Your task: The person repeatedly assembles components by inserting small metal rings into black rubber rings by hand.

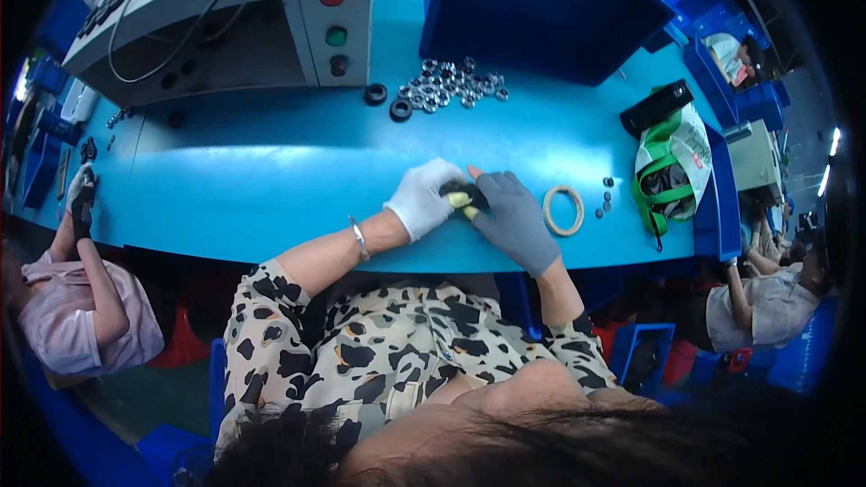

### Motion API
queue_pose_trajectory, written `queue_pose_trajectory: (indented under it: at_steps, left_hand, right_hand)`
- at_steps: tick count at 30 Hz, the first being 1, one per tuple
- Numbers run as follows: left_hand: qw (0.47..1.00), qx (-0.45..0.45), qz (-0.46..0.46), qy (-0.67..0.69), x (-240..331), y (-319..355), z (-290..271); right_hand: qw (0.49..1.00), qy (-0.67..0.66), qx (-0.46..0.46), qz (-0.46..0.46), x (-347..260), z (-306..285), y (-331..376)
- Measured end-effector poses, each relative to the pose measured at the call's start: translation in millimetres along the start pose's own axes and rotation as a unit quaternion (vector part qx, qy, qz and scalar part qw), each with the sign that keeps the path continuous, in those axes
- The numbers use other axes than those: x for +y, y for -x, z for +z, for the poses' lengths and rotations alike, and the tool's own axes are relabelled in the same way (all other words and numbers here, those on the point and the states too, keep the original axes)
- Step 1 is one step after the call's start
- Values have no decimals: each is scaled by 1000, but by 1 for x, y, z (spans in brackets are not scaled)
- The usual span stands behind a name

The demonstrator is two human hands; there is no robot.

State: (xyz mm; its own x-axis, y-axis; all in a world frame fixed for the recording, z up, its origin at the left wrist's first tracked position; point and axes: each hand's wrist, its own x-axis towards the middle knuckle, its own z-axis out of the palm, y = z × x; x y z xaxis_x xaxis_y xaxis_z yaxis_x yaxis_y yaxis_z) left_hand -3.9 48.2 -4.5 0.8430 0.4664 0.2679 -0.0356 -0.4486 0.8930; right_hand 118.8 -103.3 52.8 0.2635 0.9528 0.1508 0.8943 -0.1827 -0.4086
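- Small dark part [458, 191] with a yellowish piece against it sits pinched between both hands, just left of the tape ring [563, 210] on the blue surface [271, 180].
- Left hand [424, 198], in a white glove, is curled closed around the part's left side; right hand [514, 216], in a grey glove, grips its right side with fingers folded over it.
- Judging by the grip, a fitting or pressing step is in hand; the next move likely calls for steady, aligned fingertip pressure.
- Containers: the blue bin [541, 9] far behind the tape ring shows only its dark interior, contents not visible; the green-and-white bag [672, 171] right of the ring holds something dark.
- Loose metal nuts [454, 83] and black rings [388, 101] lie up-left of the ring.
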Motion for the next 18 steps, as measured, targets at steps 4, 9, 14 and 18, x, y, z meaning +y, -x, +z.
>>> queue_pose_trajectory:
  at_steps: [4, 9, 14, 18]
  left_hand:
    - [1000, -4, -20, -3, 3, 7, 1]
    - [995, 15, 55, -84, -15, 10, 15]
    - [997, 5, -50, 59, -12, 10, 15]
    - [987, -73, -136, -40, -8, 3, 3]
  right_hand:
    - [997, -71, 13, -42, -13, -21, -9]
    - [969, -172, 114, -138, -19, 20, -39]
    - [997, -15, 48, -64, 1, 53, -49]
    - [998, 16, 25, -63, 2, 51, -48]
